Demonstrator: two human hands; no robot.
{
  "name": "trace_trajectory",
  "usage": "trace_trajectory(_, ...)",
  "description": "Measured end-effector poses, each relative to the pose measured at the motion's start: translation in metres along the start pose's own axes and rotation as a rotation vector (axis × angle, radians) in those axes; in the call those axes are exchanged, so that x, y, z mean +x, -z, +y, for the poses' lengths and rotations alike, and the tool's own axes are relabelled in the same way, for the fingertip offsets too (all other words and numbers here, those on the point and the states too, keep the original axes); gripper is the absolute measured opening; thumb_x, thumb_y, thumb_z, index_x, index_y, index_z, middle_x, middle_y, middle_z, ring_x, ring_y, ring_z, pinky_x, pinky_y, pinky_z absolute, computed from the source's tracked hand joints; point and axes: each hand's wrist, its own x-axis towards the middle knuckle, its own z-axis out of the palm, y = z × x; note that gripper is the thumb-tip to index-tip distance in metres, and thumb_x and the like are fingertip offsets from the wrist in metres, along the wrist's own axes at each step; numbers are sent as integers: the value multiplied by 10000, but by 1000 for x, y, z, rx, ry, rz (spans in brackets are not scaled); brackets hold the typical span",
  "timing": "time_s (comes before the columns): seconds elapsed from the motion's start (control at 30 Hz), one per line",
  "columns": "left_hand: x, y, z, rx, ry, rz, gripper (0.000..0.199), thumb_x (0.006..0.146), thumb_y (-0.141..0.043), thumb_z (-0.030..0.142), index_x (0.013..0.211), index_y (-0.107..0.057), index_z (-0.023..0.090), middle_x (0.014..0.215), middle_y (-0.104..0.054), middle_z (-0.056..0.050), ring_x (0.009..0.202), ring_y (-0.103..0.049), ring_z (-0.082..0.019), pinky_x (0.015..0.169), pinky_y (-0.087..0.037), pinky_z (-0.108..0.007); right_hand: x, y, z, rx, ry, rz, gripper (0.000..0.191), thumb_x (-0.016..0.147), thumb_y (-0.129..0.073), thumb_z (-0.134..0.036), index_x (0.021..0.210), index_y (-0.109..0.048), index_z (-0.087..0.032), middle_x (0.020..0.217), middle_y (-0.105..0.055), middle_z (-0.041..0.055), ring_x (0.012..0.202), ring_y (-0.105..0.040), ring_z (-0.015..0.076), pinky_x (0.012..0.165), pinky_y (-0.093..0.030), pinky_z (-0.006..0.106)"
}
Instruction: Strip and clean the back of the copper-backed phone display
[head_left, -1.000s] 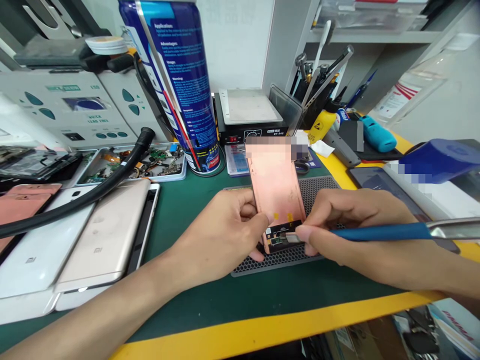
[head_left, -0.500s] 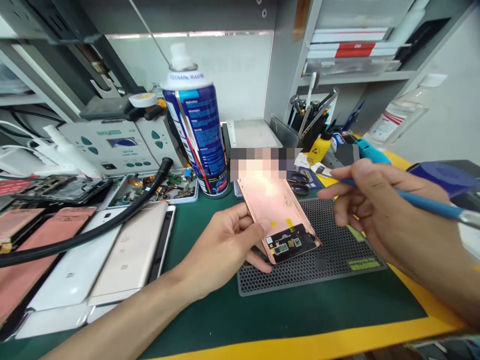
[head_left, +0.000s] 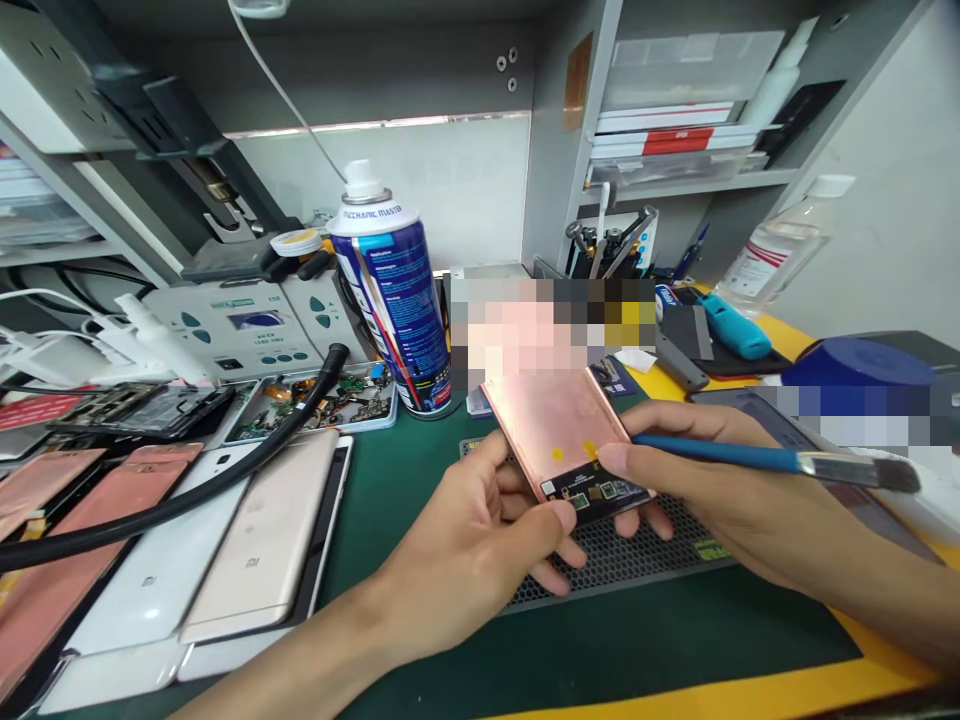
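Above the mat I see a phone screen panel (head_left: 551, 415) with its copper-coloured back facing me, tilted. Yellow tape pieces and a black strip with small components mark its lower end; pixelation hides the upper end. My left hand (head_left: 472, 545) is closed on its lower left corner, thumb on the front. At the right edge, my right hand (head_left: 712, 495) pinches the panel between thumb and fingers. That same hand also keeps a blue-handled brush (head_left: 750, 456), its bristles pointing right, away from the panel. Below lies a black perforated mat (head_left: 622, 548), partly covered by both hands.
A blue spray can (head_left: 397, 300) stands behind the panel. Several phone shells (head_left: 255, 540) lie at left, crossed by a black hose (head_left: 247, 460). A tray of small parts (head_left: 382, 400) sits behind them. A clear bottle (head_left: 780, 250) and teal tool (head_left: 739, 325) are at back right.
My right hand has come left and taken hold of the panel's right edge. The brush has turned with it, bristles now to the right. The view has shifted slightly.
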Motion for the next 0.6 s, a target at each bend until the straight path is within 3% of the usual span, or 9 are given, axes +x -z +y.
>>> trace_trajectory(0.13,0,-6,-3,33,36,26,241,914,-679,313,1063,-563,163,921,-629,-32,624,-605,-108,550,-567,-257,-1,-3,-4,75,8,-57,164,916,-742,-354,944,-724,-194,757,-769,50,614,-699,140,503,-519,185)
trace_trajectory(0.23,0,-6,-6,42,25,39,253,926,-669,346,1071,-560,169,918,-630,-21,573,-575,-86,544,-562,-261,-2,-4,-7,186,2,-100,174,921,-730,-349,907,-721,-176,763,-770,67,657,-737,173,499,-527,194)
trace_trajectory(0.4,-1,-3,-6,74,16,37,236,955,-637,355,1072,-565,163,774,-624,2,546,-570,-92,560,-539,-253,-4,-1,-12,309,-10,-162,218,896,-732,-286,1063,-734,-146,849,-793,121,765,-769,220,600,-580,243)
trace_trajectory(0.6,-2,-2,0,101,-33,84,235,947,-651,367,1033,-577,160,758,-614,12,538,-564,-83,548,-506,-231,-2,0,-10,303,23,-162,290,868,-709,-171,1156,-725,-150,928,-809,130,860,-788,256,711,-622,292)
